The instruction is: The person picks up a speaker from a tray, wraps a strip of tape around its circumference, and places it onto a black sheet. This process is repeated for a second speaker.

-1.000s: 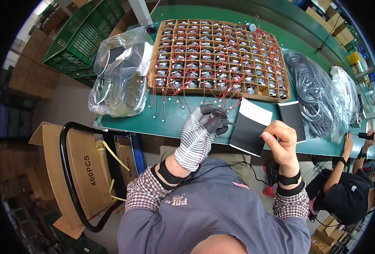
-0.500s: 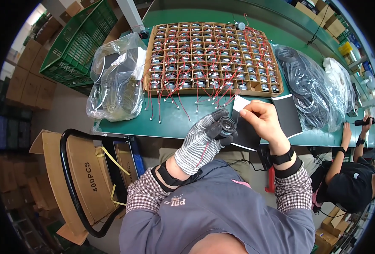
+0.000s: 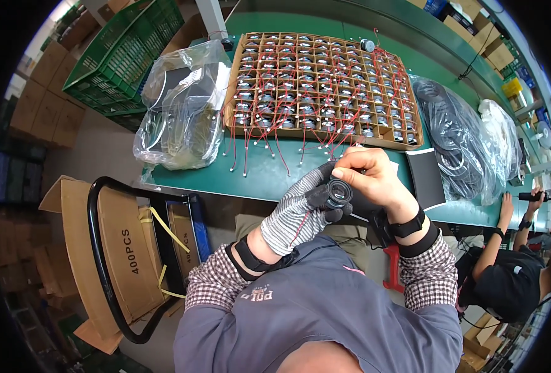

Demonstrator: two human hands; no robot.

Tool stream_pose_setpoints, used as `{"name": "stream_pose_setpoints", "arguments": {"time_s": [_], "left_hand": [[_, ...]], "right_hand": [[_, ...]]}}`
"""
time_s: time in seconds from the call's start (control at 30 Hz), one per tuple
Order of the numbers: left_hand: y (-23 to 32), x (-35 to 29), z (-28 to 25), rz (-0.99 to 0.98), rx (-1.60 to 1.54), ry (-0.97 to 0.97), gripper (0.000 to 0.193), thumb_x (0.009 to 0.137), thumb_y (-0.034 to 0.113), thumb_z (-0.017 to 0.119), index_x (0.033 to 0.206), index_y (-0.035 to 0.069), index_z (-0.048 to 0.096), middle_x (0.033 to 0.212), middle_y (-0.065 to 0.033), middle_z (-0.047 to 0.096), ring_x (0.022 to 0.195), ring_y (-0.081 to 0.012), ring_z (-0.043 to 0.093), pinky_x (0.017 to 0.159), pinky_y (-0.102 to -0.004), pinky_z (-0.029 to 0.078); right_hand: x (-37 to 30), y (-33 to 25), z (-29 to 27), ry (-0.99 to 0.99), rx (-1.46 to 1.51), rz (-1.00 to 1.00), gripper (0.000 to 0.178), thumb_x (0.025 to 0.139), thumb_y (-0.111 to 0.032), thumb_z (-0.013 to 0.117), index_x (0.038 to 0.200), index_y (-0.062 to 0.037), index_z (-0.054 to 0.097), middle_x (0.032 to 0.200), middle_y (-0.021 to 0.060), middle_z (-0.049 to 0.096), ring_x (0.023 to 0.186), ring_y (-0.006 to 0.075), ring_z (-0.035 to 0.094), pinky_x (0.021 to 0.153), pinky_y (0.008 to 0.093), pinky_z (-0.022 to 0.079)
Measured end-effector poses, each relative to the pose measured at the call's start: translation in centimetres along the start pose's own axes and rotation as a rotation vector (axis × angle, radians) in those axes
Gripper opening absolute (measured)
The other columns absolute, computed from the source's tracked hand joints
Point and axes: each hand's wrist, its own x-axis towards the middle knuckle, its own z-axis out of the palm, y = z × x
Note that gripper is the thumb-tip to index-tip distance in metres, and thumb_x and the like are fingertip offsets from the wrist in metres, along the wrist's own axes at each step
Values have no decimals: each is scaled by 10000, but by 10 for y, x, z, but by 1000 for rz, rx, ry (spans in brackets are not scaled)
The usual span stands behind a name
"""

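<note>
A small round black speaker is held face up in my left hand, which wears a striped glove with black fingertips. A thin red wire from it lies across the glove's palm. My right hand is bare and hovers at the speaker's upper edge, thumb and forefinger pinched together. Whatever is between those fingertips is too small to make out. Beyond both hands stands a cardboard tray divided into cells, filled with similar speakers whose red wires hang over its front. Black sheets with white edges lie beside and partly under my right hand.
Clear plastic bags flank the tray: one with dark sheets on the left, one with black rings on the right. A single speaker sits at the tray's far edge. A green crate, a chair and a co-worker are around.
My right hand has moved left from the white corner of the black sheets to the speaker's edge. My left hand still holds the speaker. The whole view has shifted slightly.
</note>
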Motion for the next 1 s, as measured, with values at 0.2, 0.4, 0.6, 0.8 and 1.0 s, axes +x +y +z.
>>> {"name": "stream_pose_setpoints", "arguments": {"time_s": [0.2, 0.4, 0.6, 0.8, 1.0], "left_hand": [[-2, 0, -14, -104, -267, -116, 608, 825, 173, 609, 1339, 54, 307, 991, -60, 564, 781, -119, 589, 631, -199, 497], [-6, 5, -11, -39, -222, -89, 588, 838, 255, 596, 1326, 69, 326, 966, -33, 559, 787, -90, 572, 602, -182, 482], [-14, 12, -1, 27, 28, 47, 464, 864, 249, 563, 1260, 67, 403, 973, -16, 544, 764, -73, 541, 603, -180, 473], [-31, 27, -5, 203, 399, 37, 356, 863, 214, 571, 1163, 55, 465, 956, -11, 540, 775, -74, 522, 619, -175, 458], [-22, 58, 26, 106, 229, 130, 339, 843, 170, 599, 1130, 36, 477, 953, -27, 547, 830, -93, 530, 653, -194, 460]], "right_hand": [[3, -1, -1, -108, 48, 121, 142, 802, -132, 647, 769, 6, 639, 687, 18, 557, 653, 101, 499, 589, 256, 409], [-16, -1, 15, 59, 439, 80, 184, 797, -153, 655, 863, 18, 643, 818, 40, 560, 778, 126, 534, 694, 254, 425], [-26, -3, 24, 92, 779, 75, 207, 791, -119, 649, 943, 20, 626, 944, 47, 553, 875, 150, 541, 796, 269, 424], [-29, 14, 9, 137, 520, 104, 199, 797, -104, 640, 957, 12, 618, 961, 52, 556, 876, 137, 540, 807, 268, 426], [-29, 7, -6, 375, 681, 196, 285, 870, -159, 537, 1088, 24, 539, 938, 73, 588, 843, 132, 551, 785, 269, 433]]}}
